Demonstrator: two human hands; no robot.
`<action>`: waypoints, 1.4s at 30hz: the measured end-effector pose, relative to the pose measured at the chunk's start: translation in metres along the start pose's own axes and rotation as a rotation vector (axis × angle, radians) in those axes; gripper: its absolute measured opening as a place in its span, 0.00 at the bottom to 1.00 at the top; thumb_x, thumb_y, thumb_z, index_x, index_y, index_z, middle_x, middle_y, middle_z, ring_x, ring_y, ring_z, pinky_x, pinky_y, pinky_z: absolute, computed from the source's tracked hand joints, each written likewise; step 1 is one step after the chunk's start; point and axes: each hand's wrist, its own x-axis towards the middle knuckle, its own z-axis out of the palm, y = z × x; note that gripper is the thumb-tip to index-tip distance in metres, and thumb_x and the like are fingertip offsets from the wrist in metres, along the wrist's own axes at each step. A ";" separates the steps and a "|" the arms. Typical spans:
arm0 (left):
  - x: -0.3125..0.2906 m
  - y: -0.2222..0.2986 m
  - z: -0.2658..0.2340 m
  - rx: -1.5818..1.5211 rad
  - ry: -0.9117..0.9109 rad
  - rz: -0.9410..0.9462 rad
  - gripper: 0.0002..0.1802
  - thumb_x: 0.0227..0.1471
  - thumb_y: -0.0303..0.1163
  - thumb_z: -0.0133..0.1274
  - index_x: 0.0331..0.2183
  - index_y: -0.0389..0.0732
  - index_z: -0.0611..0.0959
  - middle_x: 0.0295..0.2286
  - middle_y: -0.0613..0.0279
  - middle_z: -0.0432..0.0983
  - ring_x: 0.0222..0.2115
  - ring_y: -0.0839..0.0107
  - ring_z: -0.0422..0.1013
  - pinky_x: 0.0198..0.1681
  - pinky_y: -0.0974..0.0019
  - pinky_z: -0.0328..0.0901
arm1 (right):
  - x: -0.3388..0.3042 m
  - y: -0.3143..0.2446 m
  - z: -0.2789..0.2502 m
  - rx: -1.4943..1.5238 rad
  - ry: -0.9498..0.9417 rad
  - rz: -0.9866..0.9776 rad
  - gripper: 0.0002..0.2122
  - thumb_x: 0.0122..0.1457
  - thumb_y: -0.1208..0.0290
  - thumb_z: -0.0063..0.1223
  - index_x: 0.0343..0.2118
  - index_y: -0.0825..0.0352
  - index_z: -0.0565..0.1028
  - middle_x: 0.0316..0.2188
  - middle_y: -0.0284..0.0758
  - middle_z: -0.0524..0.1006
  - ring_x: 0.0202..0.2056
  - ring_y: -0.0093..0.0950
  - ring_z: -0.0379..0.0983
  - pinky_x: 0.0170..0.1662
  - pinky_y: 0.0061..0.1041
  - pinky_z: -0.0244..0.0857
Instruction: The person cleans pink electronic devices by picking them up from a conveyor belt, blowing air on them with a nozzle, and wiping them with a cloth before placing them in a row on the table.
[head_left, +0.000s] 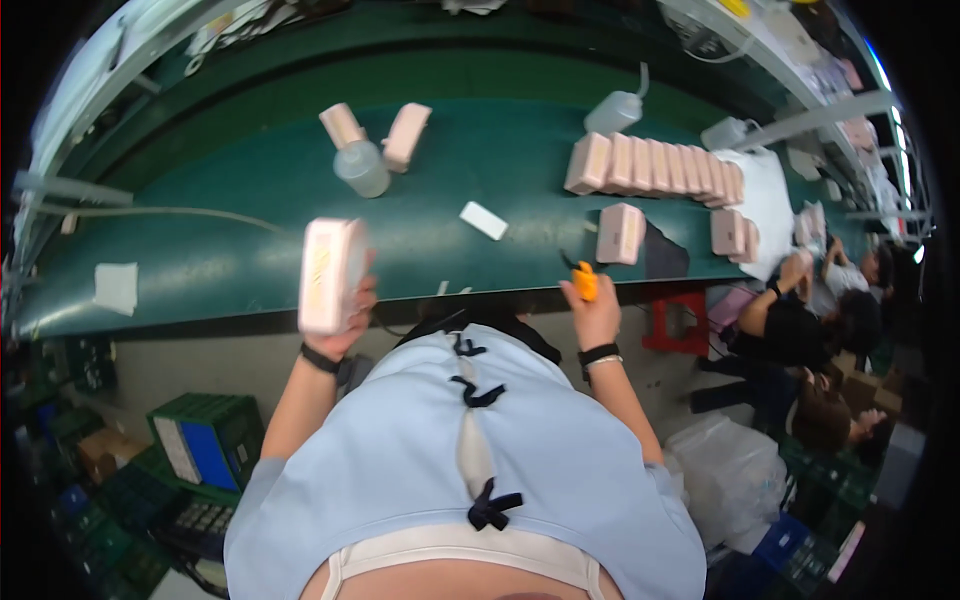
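Note:
My left hand (358, 318) is closed around a pink rounded rectangular case (326, 276), held upright near the bench's front edge. The case's long narrow side with gold-coloured markings faces up. Over the same edge, further right, my right hand (598, 316) grips a small orange tool (585, 283) with a dark tip; its exact kind is unclear. Just beyond that hand stands another pink case (620, 234). A white rectangular block (484, 221) lies on the green bench top (440, 260) between my hands.
Several pink cases (650, 167) form a row at the back right. A translucent bottle (362, 170) stands by two more pink cases at the back left. Another bottle (614, 111) has a spout. A dark cloth (666, 252) lies right. People (790, 310) work at far right.

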 end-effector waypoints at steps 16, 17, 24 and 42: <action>0.063 -0.033 0.028 0.319 0.074 -0.270 0.34 0.63 0.51 0.42 0.57 0.32 0.67 0.41 0.43 0.75 0.37 0.56 0.76 0.24 0.63 0.74 | -0.035 0.136 0.104 0.881 -0.296 0.855 0.19 0.56 0.73 0.63 0.49 0.71 0.71 0.41 0.37 0.77 0.37 0.25 0.77 0.41 0.24 0.72; 0.064 -0.035 0.030 0.271 0.071 -0.277 0.35 0.63 0.52 0.42 0.57 0.31 0.67 0.40 0.43 0.75 0.36 0.57 0.76 0.23 0.63 0.74 | -0.026 0.120 0.087 0.678 -0.579 0.757 0.20 0.56 0.72 0.63 0.50 0.71 0.71 0.43 0.39 0.76 0.38 0.25 0.77 0.42 0.24 0.71; 0.067 -0.039 0.026 0.139 -0.143 -0.443 0.36 0.59 0.55 0.47 0.52 0.32 0.69 0.36 0.44 0.71 0.32 0.56 0.73 0.18 0.66 0.68 | 0.036 -0.122 -0.014 0.951 -0.822 -0.277 0.32 0.50 0.73 0.68 0.58 0.69 0.65 0.51 0.37 0.74 0.48 0.24 0.72 0.52 0.24 0.65; 0.017 -0.040 0.058 1.706 -0.200 0.704 0.48 0.32 0.35 0.76 0.55 0.35 0.72 0.50 0.48 0.74 0.49 0.59 0.73 0.51 0.60 0.69 | 0.042 -0.201 -0.030 0.784 -0.606 -0.633 0.29 0.44 0.79 0.66 0.53 0.67 0.69 0.44 0.36 0.73 0.46 0.26 0.72 0.50 0.23 0.65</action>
